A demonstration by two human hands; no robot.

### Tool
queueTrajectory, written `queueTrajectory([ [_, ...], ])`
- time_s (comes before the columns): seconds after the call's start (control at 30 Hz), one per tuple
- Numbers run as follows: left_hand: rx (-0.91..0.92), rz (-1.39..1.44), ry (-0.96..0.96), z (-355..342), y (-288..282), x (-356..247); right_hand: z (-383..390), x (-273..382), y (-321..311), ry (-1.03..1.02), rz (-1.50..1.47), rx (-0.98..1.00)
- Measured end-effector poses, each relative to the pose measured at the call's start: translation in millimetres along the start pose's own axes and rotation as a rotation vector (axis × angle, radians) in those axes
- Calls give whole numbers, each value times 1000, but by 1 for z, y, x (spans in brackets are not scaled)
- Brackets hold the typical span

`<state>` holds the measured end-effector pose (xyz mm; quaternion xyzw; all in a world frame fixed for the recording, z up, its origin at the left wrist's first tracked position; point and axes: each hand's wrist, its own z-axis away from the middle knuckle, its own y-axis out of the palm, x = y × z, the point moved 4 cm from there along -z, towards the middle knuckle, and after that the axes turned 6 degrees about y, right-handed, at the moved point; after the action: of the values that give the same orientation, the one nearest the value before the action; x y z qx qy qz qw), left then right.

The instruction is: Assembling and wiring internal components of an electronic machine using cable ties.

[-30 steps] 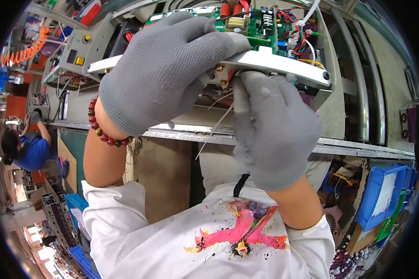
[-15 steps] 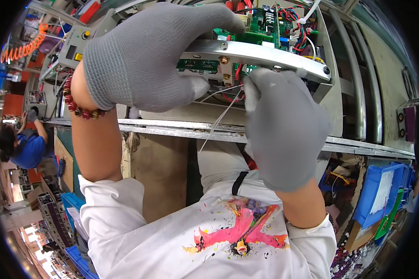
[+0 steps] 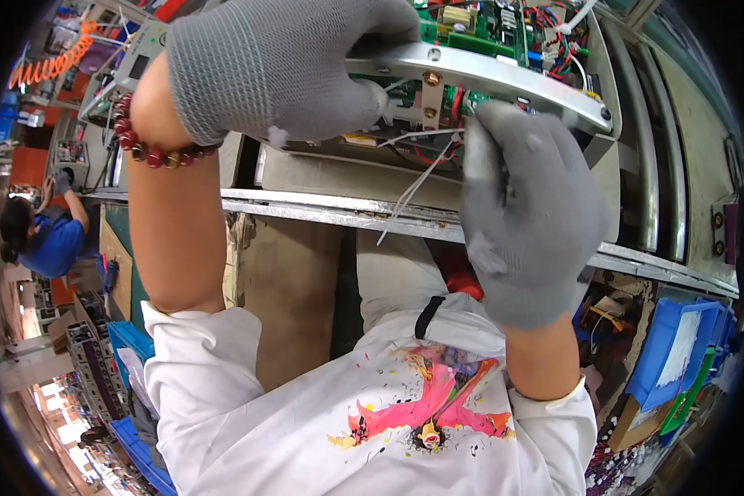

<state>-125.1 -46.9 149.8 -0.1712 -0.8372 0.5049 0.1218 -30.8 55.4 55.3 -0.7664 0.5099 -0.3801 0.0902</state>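
Observation:
My left hand [image 3: 289, 78], in a grey glove, wraps over a silver metal bar [image 3: 508, 74] on an open housing, with fingers above and thumb below. Inside are green circuit boards [image 3: 461, 37] and bundled coloured wires [image 3: 550, 29]. My right hand [image 3: 531, 215], also gloved, has closed fingers below the bar, beside brass fittings [image 3: 431, 78] and red wires; what they hold is hidden. Thin white cable ties [image 3: 415, 186] dangle just left of these fingers over the metal bench edge [image 3: 339, 211].
Steel roller bars [image 3: 649, 165] run at the right, above blue bins [image 3: 661, 355]. A control box [image 3: 136, 62] and coiled orange hose [image 3: 45, 70] are at upper left. A co-worker in blue [image 3: 45, 236] works at the left.
Both hands have shifted, my left one up and leftward overall, my right one slightly rightward and upward. The housing sits a little higher in view, exposing more fittings under the bar.

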Motion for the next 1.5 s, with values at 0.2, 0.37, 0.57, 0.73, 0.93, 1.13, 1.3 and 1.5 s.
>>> queueTrajectory([
  [0.2,674,356,-897,23,1,31,-4,2,6,-8,-45,-32],
  [0.37,522,-26,-776,29,22,15,-4,1,5,2,-4,28],
  [0.57,-173,-493,-671,59,6,-34,-4,0,3,12,3,35],
  [0.73,-494,-479,-1084,107,38,-67,-5,5,4,7,-46,37],
  [0.93,-735,-536,-1371,113,83,-57,-8,4,4,44,-6,24],
  [1.13,-1412,-122,-1255,103,111,-46,-5,2,9,-51,-58,-60],
  [1.3,-1639,92,-1190,99,113,-37,-6,0,11,-74,-82,-65],
  [1.5,-1526,-96,-1232,93,112,-36,-8,1,11,-62,-46,-54],
])
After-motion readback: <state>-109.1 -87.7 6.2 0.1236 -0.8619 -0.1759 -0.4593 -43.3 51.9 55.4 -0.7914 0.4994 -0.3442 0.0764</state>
